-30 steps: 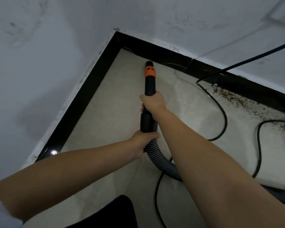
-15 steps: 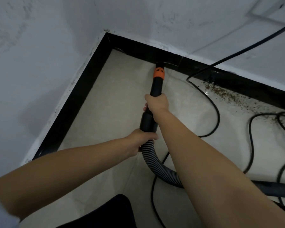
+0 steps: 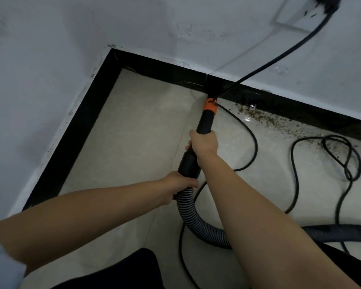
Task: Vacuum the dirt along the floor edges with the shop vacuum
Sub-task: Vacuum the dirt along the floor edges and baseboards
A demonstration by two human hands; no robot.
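Vacuum wand: black tube with an orange collar near its tip. The tip sits at the far edge of the floor, against the black baseboard, a little way right of the room corner. No brand, label or writing can be read on the wand, the collar or any other surface.

Right hand: clenched around the middle of the wand, fingers wrapped under the tube.

Left hand: grasping the black cuff where the wand joins the ribbed hose, fingers curled round it.

The hose curves down from the cuff, passes under the right forearm and runs off toward the right edge of the floor.

Dirt: brown granular debris scattered along the far floor edge, just right of the wand tip, thinning out toward the right.

Power cord: black, descending from a wall outlet at upper right, passing close to the orange collar, then looping over the tiles. Further loops lie near the right edge of the floor, partly among the debris.

White walls show scuff marks. A dark trouser leg is visible at the bottom.
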